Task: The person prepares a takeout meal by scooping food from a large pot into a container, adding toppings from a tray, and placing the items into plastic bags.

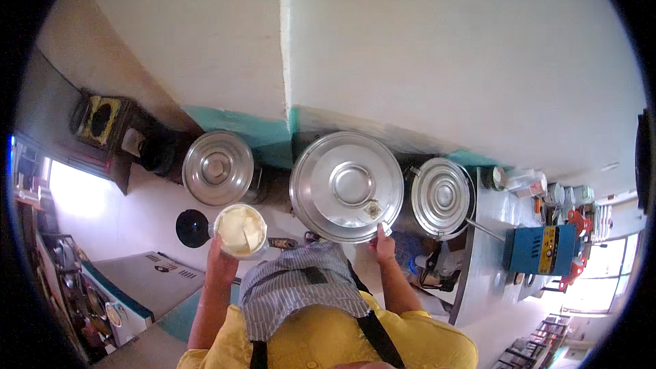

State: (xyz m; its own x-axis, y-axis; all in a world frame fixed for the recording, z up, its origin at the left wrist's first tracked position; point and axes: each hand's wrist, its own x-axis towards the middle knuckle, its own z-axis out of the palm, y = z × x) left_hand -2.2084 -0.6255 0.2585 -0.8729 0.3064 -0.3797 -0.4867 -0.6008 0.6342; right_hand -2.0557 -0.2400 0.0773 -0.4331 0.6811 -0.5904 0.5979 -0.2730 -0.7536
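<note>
My left hand (pixel 222 255) grips the side of a round tub (pixel 241 230) with clear wrap about its rim. Inside is a pale yellow, butter-like block or paste with an uneven top. Just right of the middle, a large round metal lid (pixel 328 200) lies in front of me, ringed and shiny. The thumb of my right hand (pixel 384 247) rests on its near rim, and the fingers go out of sight below the edge. A small pale patch (pixel 373 209) with a dark centre marks the lid near that thumb. What is under the lid is hidden.
Smaller round metal lids or lidded pots stand to the left (pixel 218 166) and right (pixel 444 192). A dark round pan-like thing (pixel 192 228) is near the tub. On the right, a metal worktop (pixel 487 261) bears a blue machine (pixel 538 250). The wall (pixel 435 61) rises behind the lids.
</note>
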